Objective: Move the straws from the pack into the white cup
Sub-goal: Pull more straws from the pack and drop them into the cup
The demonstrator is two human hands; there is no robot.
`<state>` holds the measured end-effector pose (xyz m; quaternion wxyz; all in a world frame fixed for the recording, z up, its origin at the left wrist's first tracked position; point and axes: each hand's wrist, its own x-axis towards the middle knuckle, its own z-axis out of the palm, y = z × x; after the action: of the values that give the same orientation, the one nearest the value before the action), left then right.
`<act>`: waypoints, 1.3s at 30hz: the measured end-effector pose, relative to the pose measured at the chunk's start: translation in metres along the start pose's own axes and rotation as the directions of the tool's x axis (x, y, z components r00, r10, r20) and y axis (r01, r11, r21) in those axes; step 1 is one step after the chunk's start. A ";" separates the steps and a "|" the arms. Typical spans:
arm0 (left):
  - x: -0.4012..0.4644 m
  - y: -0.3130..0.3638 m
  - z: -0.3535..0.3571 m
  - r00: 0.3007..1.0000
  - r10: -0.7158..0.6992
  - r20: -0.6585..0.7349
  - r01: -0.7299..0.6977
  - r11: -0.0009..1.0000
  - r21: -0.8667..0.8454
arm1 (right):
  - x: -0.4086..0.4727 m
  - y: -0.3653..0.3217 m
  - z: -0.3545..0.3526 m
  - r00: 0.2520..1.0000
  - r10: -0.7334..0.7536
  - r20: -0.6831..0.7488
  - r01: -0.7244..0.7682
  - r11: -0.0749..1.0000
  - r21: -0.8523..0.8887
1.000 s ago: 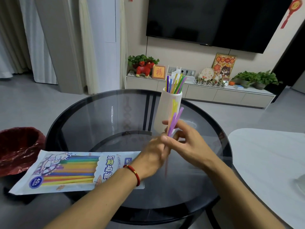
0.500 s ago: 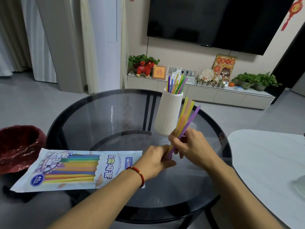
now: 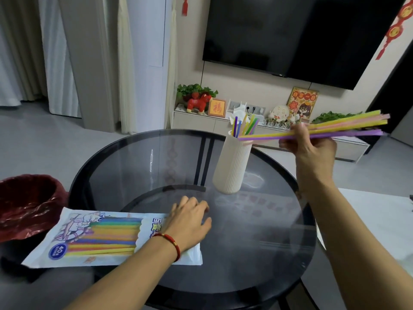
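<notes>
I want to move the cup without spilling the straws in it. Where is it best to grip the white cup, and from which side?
Grip the white cup around its ribbed lower body, coming from the near left side with the left hand. It stands upright and widens downward, and the straws in the cup rise above its rim, so a grip from above looks awkward.

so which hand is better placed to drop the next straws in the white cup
Right. The right hand already grips a bunch of straws, their tips at the white cup rim; the left hand rests on the pack.
</notes>
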<state>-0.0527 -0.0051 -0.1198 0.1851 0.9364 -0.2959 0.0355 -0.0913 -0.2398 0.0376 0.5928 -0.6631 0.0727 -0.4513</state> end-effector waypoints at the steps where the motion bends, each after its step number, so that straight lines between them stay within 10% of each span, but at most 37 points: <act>1: 0.000 0.002 -0.001 1.000 0.003 -0.005 -0.003 1.000 0.005 | 0.008 -0.004 0.006 0.999 -0.029 -0.014 0.029 0.999 -0.017; 12: 0.001 0.006 -0.008 0.999 0.003 0.044 -0.004 1.000 0.002 | 0.037 -0.007 0.061 0.951 -0.183 0.250 0.291 0.806 -0.515; 17: 0.000 0.006 -0.012 0.999 0.015 0.031 -0.014 0.999 -0.041 | 0.049 0.002 0.084 0.957 0.031 0.289 0.168 0.753 -0.636; 22: -0.002 0.003 -0.016 0.999 0.031 0.028 -0.029 0.998 -0.061 | 0.051 -0.002 0.087 0.935 0.230 0.268 0.016 0.730 -0.683; 31: -0.008 -0.013 -0.023 0.950 0.069 0.306 -0.085 0.996 0.040 | 0.036 0.005 0.082 0.944 -0.247 0.218 0.330 0.724 -0.605; 35: -0.017 -0.023 -0.034 0.871 0.061 0.487 -0.108 0.992 0.068 | 0.040 0.024 0.083 0.887 -0.057 0.458 0.381 0.651 -0.657; 39: -0.023 -0.026 -0.042 0.864 0.066 0.499 -0.122 0.989 0.080 | 0.040 0.018 0.087 0.931 -0.157 0.330 0.321 0.782 -0.535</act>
<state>-0.0554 0.0426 -0.0932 0.0500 0.9073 -0.3764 -0.1808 -0.0008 -0.2079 0.0520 0.3038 -0.8701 0.0405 -0.3860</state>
